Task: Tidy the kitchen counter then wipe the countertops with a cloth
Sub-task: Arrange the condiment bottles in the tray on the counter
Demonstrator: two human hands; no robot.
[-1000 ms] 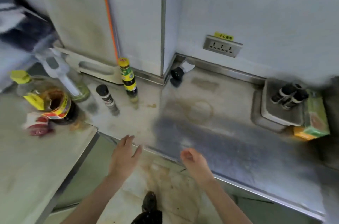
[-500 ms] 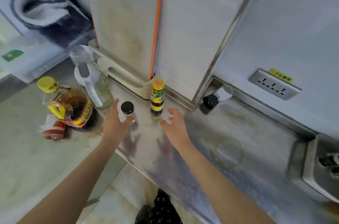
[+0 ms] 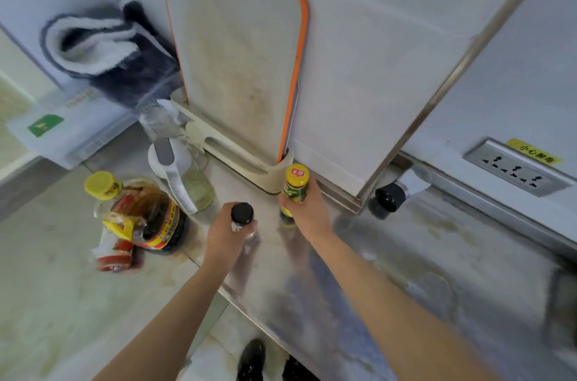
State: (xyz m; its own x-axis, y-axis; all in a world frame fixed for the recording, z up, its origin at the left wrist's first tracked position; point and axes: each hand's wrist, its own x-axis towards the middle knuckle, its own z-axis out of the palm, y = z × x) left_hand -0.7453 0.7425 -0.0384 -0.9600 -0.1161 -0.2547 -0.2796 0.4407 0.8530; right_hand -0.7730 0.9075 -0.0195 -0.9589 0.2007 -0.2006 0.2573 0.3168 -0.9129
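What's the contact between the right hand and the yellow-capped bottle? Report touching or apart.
Touching. The head view shows the right hand wrapped round the yellow-capped bottle.

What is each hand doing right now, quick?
Left hand: closed around the black-capped jar.
Right hand: closed around the yellow-capped bottle.

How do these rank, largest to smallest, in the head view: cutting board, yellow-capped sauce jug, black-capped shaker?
1. Cutting board
2. Yellow-capped sauce jug
3. Black-capped shaker, partly hidden by the left hand
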